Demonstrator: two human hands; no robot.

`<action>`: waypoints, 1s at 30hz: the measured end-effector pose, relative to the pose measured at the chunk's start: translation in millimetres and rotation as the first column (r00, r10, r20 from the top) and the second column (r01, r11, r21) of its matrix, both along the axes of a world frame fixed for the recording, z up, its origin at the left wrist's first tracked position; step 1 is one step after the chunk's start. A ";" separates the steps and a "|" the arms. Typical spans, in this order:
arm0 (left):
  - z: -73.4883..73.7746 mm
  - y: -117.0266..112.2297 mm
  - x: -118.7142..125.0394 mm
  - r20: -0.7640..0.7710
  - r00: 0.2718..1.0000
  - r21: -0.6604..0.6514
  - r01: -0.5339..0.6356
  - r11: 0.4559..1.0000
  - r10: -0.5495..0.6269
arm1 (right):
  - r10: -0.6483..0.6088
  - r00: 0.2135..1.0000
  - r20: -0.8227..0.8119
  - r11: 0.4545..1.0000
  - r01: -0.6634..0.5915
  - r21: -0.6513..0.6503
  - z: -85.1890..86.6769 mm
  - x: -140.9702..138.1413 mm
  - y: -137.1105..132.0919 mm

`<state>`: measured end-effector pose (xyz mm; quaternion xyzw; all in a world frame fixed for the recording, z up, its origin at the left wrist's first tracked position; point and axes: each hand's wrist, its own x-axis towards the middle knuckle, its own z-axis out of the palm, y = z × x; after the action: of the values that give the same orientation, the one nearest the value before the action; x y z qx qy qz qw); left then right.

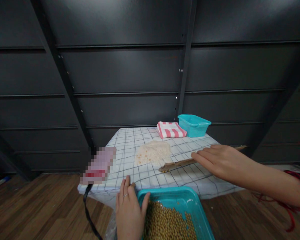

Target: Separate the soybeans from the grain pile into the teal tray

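Observation:
My left hand (130,208) is at the left side of a teal plastic basin (202,213), its thumb over the rim and its fingers outside, by the table edge. Round yellowish beans (167,221), probably soybeans, cover much of the basin's bottom. Over the table's right side, my right hand (218,160) is closed on a long, thin brown strip (177,164) that looks like wood or cardboard; the thumb is hidden. The strip's near end lies low over the tablecloth, with a few beans beside it. Beyond it is a patch of pale powder (153,153) with a few beans.
A checked white tablecloth (125,140) covers the table. At the back stand a folded pink-and-white striped towel (171,130) and a teal plastic tub (193,126). A blurred pinkish item (100,165) with a black strap lies on the left edge. Dark metal panels rise behind.

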<state>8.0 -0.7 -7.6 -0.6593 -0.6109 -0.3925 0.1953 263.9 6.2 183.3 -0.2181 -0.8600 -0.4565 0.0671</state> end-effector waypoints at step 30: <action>0.5 -1.1 -1.6 0.000 1.000 -0.027 0.007 1.000 -0.007 | 0.044 0.997 -0.058 0.993 -0.050 -0.107 -0.3 -2.2 -14.0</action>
<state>6.5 -1.8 -7.0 -0.6640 -0.6137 -0.3849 0.1852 261.7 -7.7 183.0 -0.2139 -0.8861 -0.4011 0.0899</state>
